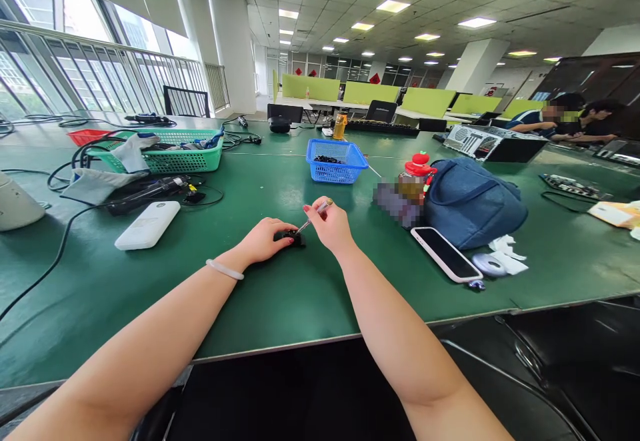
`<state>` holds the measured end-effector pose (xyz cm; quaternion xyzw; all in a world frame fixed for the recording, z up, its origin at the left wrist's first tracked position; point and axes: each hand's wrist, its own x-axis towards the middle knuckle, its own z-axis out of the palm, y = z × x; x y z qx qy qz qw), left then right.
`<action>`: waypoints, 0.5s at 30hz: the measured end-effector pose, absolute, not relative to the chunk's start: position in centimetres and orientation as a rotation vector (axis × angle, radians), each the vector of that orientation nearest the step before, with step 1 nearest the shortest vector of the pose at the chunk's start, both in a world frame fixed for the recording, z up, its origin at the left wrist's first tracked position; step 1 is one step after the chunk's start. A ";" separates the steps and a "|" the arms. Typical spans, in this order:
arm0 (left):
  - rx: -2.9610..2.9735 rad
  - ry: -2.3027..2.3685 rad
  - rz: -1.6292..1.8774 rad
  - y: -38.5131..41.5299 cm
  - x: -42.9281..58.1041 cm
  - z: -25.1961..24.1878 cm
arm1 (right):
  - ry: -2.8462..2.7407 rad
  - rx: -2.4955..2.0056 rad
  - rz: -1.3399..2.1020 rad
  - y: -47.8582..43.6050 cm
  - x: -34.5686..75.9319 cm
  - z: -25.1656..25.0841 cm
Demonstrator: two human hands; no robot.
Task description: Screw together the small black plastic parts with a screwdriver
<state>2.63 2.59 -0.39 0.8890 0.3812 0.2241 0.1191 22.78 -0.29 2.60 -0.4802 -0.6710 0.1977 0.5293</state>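
On the green table, my left hand (265,240) has its thumb and fingers closed around a small black part (296,238). My right hand (331,224) grips a thin screwdriver (315,214) with a clear handle, tilted so that its metal tip meets the black part. The tip's exact contact spot is too small to make out. Beyond my hands stands a blue basket (336,164) holding small black pieces.
A white power bank (149,226) and green basket (185,151) lie left. At right are a phone (447,254), a blue bag (475,204), a red-lidded jar (419,168), tape (489,265) and a computer case (495,143). People sit at far right.
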 end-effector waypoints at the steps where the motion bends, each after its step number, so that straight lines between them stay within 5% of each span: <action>1: 2.600 1.110 0.657 2.6 2.6 -0.4 | -1.628 -1.153 0.462 -0.4 22.8 2.6; 15: 2.589 1.122 0.666 2.9 2.5 -0.8 | -1.690 -0.943 0.635 -1.0 22.0 2.9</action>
